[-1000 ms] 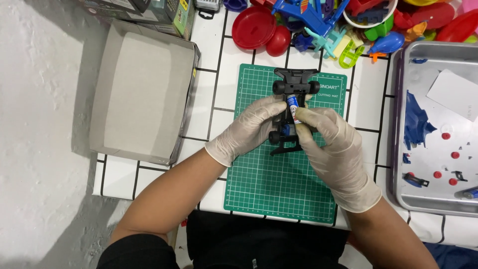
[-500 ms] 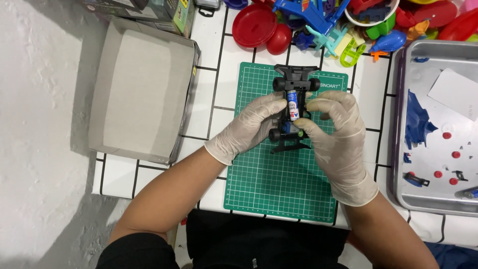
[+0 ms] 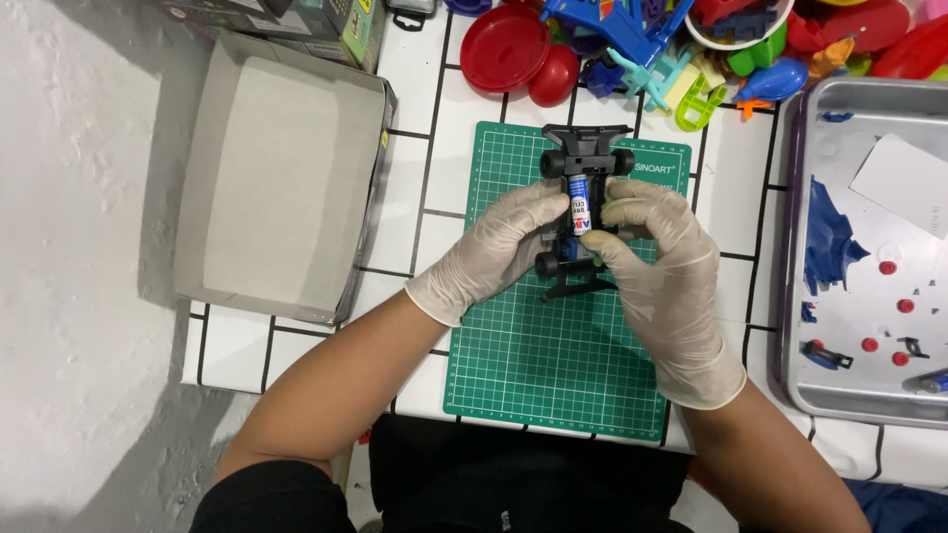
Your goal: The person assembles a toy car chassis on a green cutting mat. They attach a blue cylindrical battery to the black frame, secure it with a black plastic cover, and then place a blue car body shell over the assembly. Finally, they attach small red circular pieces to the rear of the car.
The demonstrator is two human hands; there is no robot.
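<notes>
Since a second ago, right hand (image 3: 664,266) lifted from car (image 3: 583,212) rear toward 12 o'clock, now gripping its middle beside the battery (image 3: 579,205); left hand (image 3: 496,249) clasping the 9 o'clock side, mid-mat (image 3: 553,365).

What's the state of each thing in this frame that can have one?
Left gloved hand: gripping the car's side.
Right gloved hand: gripping the other side.
Black toy car chassis: on the green cutting mat, battery seated.
Grey cardboard box: open, empty.
Metal tray: holding loose parts.
</notes>
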